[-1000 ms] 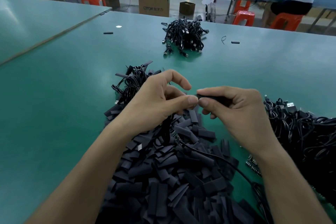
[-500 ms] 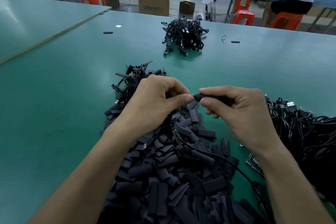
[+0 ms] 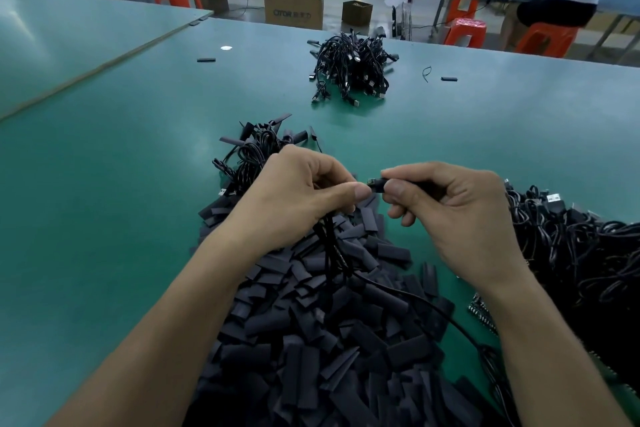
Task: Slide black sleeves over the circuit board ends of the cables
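Operator: Step in hand?

Spotter: Sleeving one cable. Your left hand (image 3: 301, 198) is curled round a bunch of cables (image 3: 332, 246) that hang from it onto the sleeve heap (image 3: 329, 340). Its thumb reaches out to the end of the sleeve (image 3: 378, 184). Your right hand (image 3: 460, 215) pinches that sleeve between thumb and forefinger, up off the surface (image 3: 104, 218), with the other fingers loosely curled beneath.

Operator: How far on is it?

Spotter: Something small and pale (image 3: 371, 181) shows at the sleeve's left mouth. I take it for the board tip, so I judge the sleeve is on and close to home.

Operator: Next move?

Spotter: You'd likely hold the cable steady with the left and work the sleeve along with the right, kept straight so it doesn't snag on the board. After that the cable goes aside and you pick a fresh sleeve from the heap right under your hands.

Operator: What can't you see?

Spotter: From the left: your left hand covers part of the cable tangle (image 3: 252, 152) behind it, and I can't count the strands you're gripping. That pale tip is too small to be sure of. Most of the sleeve is buried in your right hand's fingers, so I can't tell where the cable enters it. Your right wrist hides part of a row of bare boards (image 3: 481, 314). The cable pile (image 3: 571, 253) at the right runs out of view.
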A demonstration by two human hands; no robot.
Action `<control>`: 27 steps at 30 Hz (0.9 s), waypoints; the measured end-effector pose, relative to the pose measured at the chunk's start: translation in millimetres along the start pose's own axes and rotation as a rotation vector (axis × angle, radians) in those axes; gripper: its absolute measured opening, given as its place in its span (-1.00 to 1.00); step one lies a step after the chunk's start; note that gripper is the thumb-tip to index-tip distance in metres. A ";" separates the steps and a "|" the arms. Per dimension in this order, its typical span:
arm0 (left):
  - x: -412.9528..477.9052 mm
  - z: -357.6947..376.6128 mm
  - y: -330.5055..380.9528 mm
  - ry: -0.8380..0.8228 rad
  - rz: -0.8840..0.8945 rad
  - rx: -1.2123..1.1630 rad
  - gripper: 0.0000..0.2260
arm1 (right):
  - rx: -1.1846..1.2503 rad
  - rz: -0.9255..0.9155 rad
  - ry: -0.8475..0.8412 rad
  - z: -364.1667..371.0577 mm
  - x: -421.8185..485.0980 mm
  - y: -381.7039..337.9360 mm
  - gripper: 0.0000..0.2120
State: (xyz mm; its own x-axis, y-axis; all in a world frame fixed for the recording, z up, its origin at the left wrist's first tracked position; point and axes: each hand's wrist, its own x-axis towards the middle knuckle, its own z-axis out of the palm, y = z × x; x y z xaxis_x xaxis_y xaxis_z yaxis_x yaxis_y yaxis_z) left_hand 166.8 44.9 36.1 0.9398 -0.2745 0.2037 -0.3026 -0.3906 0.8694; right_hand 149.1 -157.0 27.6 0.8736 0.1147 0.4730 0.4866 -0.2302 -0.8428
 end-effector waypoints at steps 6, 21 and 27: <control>-1.1 2.0 3.9 -0.012 0.037 0.034 -0.88 | 0.002 0.013 -0.059 1.2 -0.6 -0.6 -0.79; -3.0 9.3 6.9 0.003 0.048 -0.054 -0.91 | 0.127 0.021 0.254 20.1 -2.1 -6.3 -0.70; -3.5 9.9 9.9 0.044 0.048 -0.104 -0.92 | 0.139 0.026 0.243 22.0 -2.5 -8.4 -0.73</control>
State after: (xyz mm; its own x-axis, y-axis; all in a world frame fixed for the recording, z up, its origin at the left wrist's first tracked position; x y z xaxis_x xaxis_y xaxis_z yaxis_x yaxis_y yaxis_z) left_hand 158.9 33.3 39.6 0.9314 -0.2509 0.2637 -0.3313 -0.2842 0.8997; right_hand 143.1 -134.1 27.8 0.8654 -0.1288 0.4843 0.4757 -0.0930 -0.8747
